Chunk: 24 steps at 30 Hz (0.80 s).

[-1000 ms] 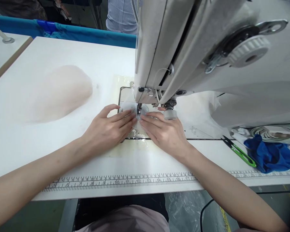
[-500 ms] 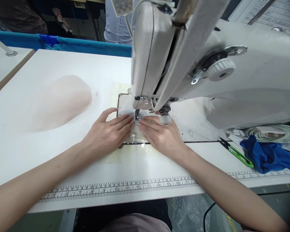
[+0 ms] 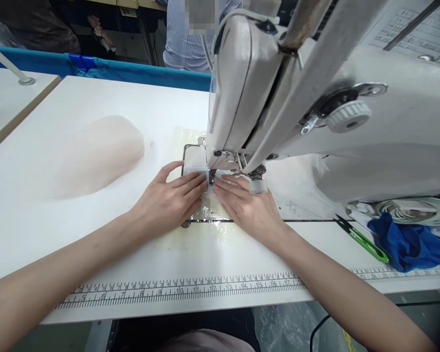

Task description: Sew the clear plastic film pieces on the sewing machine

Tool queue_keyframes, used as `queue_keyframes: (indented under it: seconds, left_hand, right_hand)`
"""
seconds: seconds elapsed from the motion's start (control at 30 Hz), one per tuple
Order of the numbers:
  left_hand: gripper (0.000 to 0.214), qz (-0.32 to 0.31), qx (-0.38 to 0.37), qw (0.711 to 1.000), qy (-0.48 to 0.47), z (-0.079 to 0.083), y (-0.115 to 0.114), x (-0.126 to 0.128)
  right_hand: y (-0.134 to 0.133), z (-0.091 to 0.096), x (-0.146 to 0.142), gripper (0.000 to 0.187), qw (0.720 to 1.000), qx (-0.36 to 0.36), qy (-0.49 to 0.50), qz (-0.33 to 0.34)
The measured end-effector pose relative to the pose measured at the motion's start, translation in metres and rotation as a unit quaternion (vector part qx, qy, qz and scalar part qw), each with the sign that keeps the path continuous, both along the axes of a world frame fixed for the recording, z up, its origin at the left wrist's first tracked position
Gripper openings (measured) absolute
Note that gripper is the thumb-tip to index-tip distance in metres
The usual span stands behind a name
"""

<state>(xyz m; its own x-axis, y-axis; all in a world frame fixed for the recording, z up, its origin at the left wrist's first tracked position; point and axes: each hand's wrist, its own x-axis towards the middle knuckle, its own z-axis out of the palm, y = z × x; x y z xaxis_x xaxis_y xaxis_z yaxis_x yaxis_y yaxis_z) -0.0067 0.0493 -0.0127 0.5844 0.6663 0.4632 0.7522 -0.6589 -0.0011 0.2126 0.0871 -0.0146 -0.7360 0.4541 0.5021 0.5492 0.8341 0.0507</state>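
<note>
A white industrial sewing machine stands on a white table. My left hand lies flat, fingers stretched out, pressing a small white fabric piece at the presser foot. My right hand lies flat on the other side of the needle, fingertips touching the same piece just right of the foot. Both sets of fingertips nearly meet under the machine head. The fabric is mostly hidden by my fingers.
A pale pink fabric pile lies at the left. Green thread snips, blue cloth and coiled white tape sit at the right. A printed ruler runs along the front edge. A person in a striped shirt stands behind.
My hands stay flat at the presser foot with little shift. The camera has tilted up, showing more of the machine head and the person behind.
</note>
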Motion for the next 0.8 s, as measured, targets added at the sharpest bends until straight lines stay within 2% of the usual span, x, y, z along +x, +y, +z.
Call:
queue_keyframes:
  seconds: [0.53,0.8]
  left_hand:
    - [0.031,0.024,-0.003,1.0,0.016,0.0019,0.0002,0.0012]
    - [0.032,0.041,-0.012,0.999,0.012,0.0004,-0.0017,0.0022]
  right_hand:
    - [-0.0003,0.0015,-0.0016,0.02,0.999,0.03,-0.017,-0.02]
    - [0.0009,-0.0026,0.0038,0.027,0.999,0.047,-0.025,-0.011]
